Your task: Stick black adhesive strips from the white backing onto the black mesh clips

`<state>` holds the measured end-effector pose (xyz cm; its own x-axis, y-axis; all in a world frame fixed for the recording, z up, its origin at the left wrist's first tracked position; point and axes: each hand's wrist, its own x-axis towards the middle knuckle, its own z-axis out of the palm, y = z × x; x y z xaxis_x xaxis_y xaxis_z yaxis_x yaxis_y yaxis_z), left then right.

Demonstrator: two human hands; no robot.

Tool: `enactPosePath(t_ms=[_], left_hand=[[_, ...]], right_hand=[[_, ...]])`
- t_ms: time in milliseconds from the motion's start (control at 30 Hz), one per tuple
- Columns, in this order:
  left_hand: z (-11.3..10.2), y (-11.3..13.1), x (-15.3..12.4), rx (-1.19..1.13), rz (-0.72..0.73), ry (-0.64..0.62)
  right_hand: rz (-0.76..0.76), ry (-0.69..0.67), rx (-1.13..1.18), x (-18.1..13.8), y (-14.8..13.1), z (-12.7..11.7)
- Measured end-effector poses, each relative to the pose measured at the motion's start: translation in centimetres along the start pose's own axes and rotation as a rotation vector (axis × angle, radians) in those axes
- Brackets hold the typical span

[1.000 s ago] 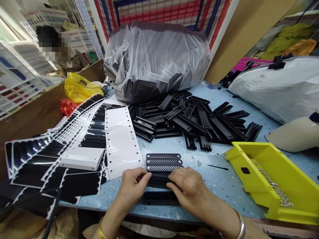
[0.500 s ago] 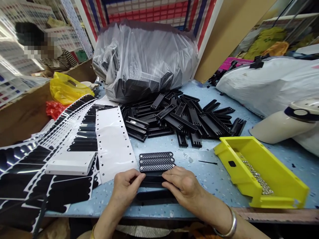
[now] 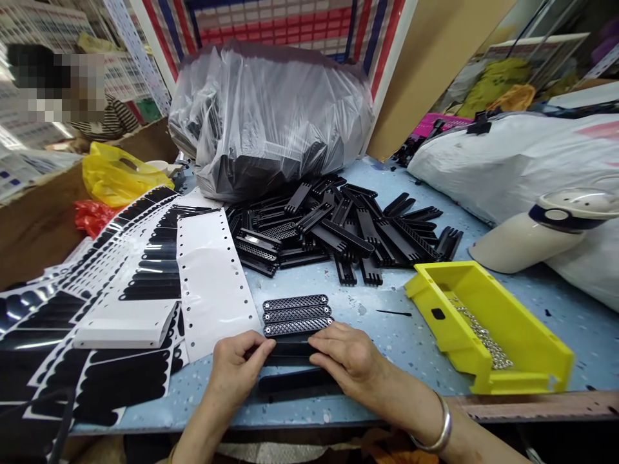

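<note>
Both my hands press on a long black plastic strip (image 3: 289,348) lying at the near edge of the blue table (image 3: 416,348). My left hand (image 3: 235,372) pinches its left end, fingers closed. My right hand (image 3: 349,362) covers its right end, fingers curled over it. Another black strip (image 3: 294,381) lies just in front of it. Three black perforated strips (image 3: 296,315) lie side by side just beyond my fingers.
A heap of black comb-like parts (image 3: 348,229) lies mid-table before a large plastic bag (image 3: 271,122) of more. Sheets of black stickers (image 3: 126,303) spread at left. A yellow bin (image 3: 488,328) with small metal pieces sits at right, near a white bag (image 3: 512,161). Another person sits far left.
My hands stay on the strip with almost no movement. My head has turned a little to the right, so everything sits further left in the picture.
</note>
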<state>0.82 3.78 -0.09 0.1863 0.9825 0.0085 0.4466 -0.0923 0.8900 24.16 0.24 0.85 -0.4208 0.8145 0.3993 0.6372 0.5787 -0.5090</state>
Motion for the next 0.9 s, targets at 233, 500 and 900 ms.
enactPosePath(t_ms=[233, 500, 900], left_hand=[[0.0, -0.1, 0.1, -0.006, -0.01, -0.009], [-0.1, -0.1, 0.2, -0.014, -0.028, -0.033], [0.0, -0.4, 0.1, 0.037, -0.017, -0.039]], right_hand=[[-0.034, 0.038, -0.001, 0.0, 0.1, 0.0], [0.076, 0.012, 0.062, -0.6, 0.3, -0.3], [0.212, 0.065, 0.094, -1.2, 0.7, -1.6]])
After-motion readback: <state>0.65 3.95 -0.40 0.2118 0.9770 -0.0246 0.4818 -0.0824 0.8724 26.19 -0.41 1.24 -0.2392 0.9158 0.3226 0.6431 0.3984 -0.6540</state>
